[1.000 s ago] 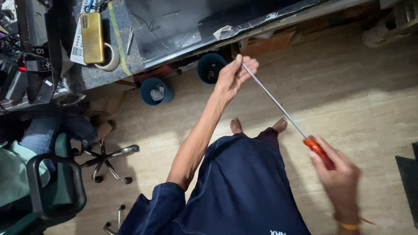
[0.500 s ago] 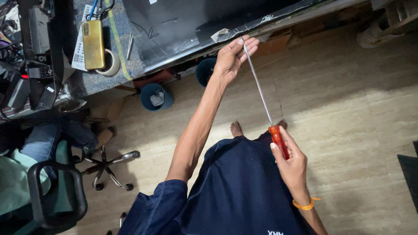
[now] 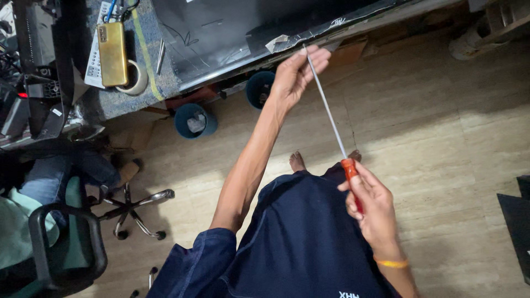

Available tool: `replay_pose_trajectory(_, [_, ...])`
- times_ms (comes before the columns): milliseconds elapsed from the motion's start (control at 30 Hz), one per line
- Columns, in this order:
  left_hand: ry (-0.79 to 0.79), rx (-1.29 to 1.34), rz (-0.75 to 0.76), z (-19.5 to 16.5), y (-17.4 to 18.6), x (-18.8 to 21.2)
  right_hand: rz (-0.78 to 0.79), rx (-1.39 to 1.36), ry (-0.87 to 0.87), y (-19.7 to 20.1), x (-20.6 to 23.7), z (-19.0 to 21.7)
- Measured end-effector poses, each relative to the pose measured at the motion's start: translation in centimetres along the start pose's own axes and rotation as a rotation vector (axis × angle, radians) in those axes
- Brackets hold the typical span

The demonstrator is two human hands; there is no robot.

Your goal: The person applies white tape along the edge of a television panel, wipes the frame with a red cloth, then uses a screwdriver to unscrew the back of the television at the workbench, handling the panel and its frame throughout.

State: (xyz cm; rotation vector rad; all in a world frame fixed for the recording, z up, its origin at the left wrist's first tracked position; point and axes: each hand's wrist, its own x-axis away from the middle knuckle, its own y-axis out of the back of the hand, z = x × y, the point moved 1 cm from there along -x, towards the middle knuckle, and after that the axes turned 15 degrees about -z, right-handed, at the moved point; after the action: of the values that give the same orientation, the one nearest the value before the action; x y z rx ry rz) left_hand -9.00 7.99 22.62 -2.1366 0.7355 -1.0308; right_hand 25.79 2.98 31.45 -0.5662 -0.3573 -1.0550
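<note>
Fingers of the right hand (image 3: 371, 205) are wrapping closed around the orange handle of a long screwdriver (image 3: 331, 118), down near the person's lap and dark blue clothing (image 3: 298, 243). An orange band (image 3: 391, 263) is sitting on that wrist. The thin metal shaft is running up and to the left from the handle, and the left hand (image 3: 295, 77) is reaching out at full arm's length to pinch it near the tip, fingers curling loosely around the shaft with the thumb pressing against it. The tip is lying right at the edge of a large dark flat panel (image 3: 232, 27) that is resting on the workbench (image 3: 110, 99), close to a piece of torn pale tape (image 3: 277, 43).

On the bench to the left, a gold-coloured phone (image 3: 112, 53) is lying across a roll of tape (image 3: 134, 80), touching it. Two blue round tubs (image 3: 194, 120) are standing on the tiled floor (image 3: 441, 138) under the bench edge. Bare toes (image 3: 298, 161) are showing just beyond the clothing. A black office chair (image 3: 66, 243) is standing at the lower left, well apart from both hands.
</note>
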Motion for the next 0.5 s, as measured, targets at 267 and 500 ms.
replay_pose_trajectory(267, [0.085,-0.051,0.069,3.0,1.9,2.9,-0.011,-0.171,-0.069,0.7,-0.3,0.1])
replay_pose_trajectory(500, [-0.039,-0.214,-0.227,5.1,2.1,1.2,-0.204,1.006,0.979,-1.8,3.5,1.5])
